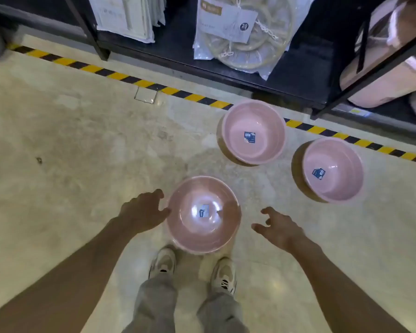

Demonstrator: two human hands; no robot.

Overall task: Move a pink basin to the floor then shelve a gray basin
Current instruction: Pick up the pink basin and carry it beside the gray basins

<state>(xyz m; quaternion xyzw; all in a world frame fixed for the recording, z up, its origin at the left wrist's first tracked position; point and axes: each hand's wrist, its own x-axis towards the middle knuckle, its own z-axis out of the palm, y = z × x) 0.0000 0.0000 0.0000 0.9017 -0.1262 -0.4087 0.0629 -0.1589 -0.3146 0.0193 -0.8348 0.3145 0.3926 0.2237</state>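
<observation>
Fingers of the left hand (143, 213) and right hand (277, 228) are spread, flanking the pink basin (203, 215) on the floor (82, 140) at lower centre, so finding the unseen gray basin likely comes next.

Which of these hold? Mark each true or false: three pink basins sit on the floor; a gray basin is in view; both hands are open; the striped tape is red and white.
1. Three round pink plastic basins are on the floor: nearest, middle, right. True.
2. A gray basin is in view. False; none shows.
3. Left hand and right hand are open. True.
4. The striped floor tape is red and white. False; yellow and black.
</observation>
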